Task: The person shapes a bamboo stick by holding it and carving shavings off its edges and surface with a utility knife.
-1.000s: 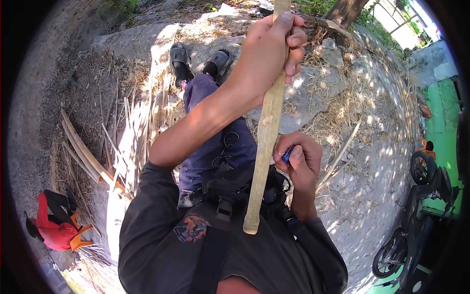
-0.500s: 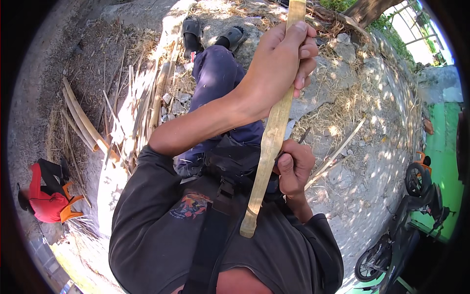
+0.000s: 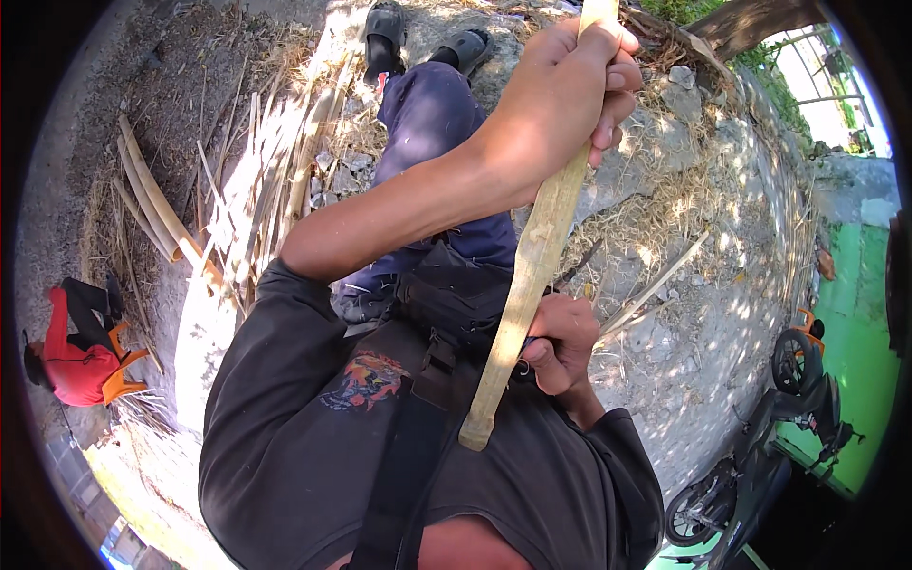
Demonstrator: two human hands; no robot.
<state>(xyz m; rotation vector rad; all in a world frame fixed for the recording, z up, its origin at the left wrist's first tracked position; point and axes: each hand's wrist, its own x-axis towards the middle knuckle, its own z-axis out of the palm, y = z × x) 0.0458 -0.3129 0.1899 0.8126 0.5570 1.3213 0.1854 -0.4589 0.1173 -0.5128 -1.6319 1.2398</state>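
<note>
My left hand (image 3: 575, 100) is raised out in front of me, closed around the upper part of a long, flat bamboo strip (image 3: 537, 256). The strip slants down toward my chest, and its lower end lies over my dark shirt. Its top runs out of the picture. Close beside the strip's right edge, near my waist, my right hand (image 3: 562, 344) is closed, thumb bent. A small dark piece shows by that thumb; the rest is hidden by the fingers and the strip, so I cannot make out what it is.
Split bamboo strips (image 3: 285, 180) lie in a pile at the left, with curved bamboo pieces (image 3: 152, 204) farther left. A person in red (image 3: 81, 366) sits on an orange chair. A motorcycle (image 3: 760, 456) stands at the right by a green wall (image 3: 860, 313). Straw litters the rocky ground.
My left hand has shifted slightly up and to the right with the bamboo strip. My right hand has moved a little down and left, staying closed.
</note>
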